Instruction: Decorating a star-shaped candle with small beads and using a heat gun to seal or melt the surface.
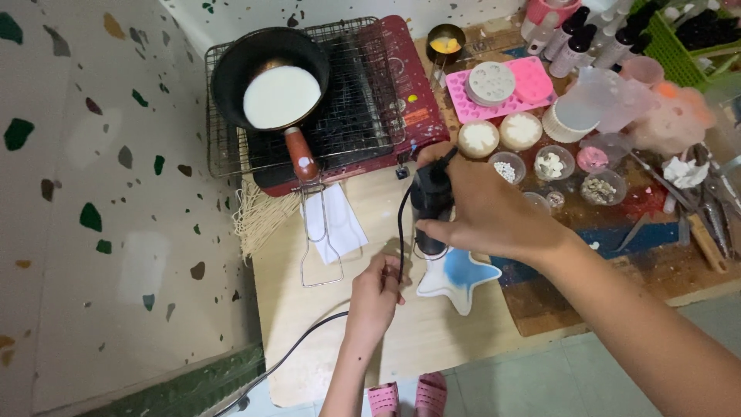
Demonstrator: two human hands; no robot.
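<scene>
Left hand (376,289): fingers closed, pinching the black cord (309,333) on the wooden board (432,340); just right, a star-shaped dish (455,276), white and blue. Right hand (482,207): wrapped around a black heat tool (431,202), nozzle down over the dish. Beyond: 5 small bowls (552,162); pink mould (505,89); black pan (270,73) of white liquid on a wire rack (363,116) atop a red stove (413,93).

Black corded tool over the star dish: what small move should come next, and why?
Probably sweep the black tool slowly across the star dish: the right hand holds it nose-down over the dish's left side, while the left hand keeps the cord aside.
</scene>
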